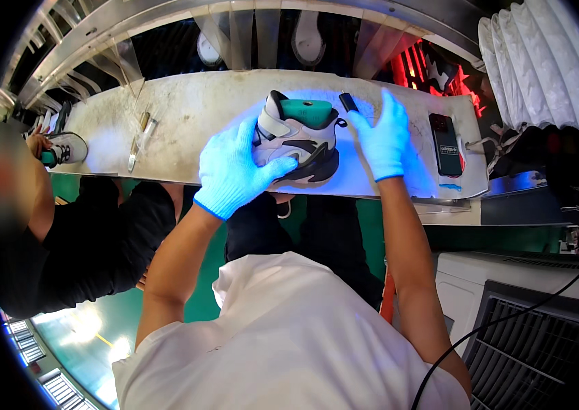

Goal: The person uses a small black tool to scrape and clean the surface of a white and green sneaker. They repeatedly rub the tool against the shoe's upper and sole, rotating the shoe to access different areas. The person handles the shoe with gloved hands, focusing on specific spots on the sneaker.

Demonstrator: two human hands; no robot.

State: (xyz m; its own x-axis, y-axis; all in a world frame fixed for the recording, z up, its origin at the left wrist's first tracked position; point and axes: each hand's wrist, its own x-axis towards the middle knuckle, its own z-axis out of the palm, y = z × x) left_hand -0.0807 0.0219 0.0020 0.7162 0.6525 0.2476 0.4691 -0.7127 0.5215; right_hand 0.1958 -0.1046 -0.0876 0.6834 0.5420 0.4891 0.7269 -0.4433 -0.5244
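A grey and black sneaker point(296, 143) with a green last point(305, 111) in its opening stands on the worktable in front of me. My left hand point(235, 164), in a white glove lit blue, grips its left side. The thumb lies across the near side of the upper; some of the other fingers are hidden behind the shoe. To the shoe's right, my gloved right hand point(384, 140) has its fingers stretched and the thumb apart. A short black cylindrical object point(348, 102) is at the thumb's tip; whether they touch is unclear. Blue-violet light falls around the shoe.
A phone point(445, 147) lies on the pale worktable point(187, 102) at right. A pen-like tool point(143, 137) lies at left. Beyond it, a co-worker's hand point(39, 145) is at another shoe point(69, 147). Shoes pass behind clear strips; a white ribbed duct point(542, 65) stands far right.
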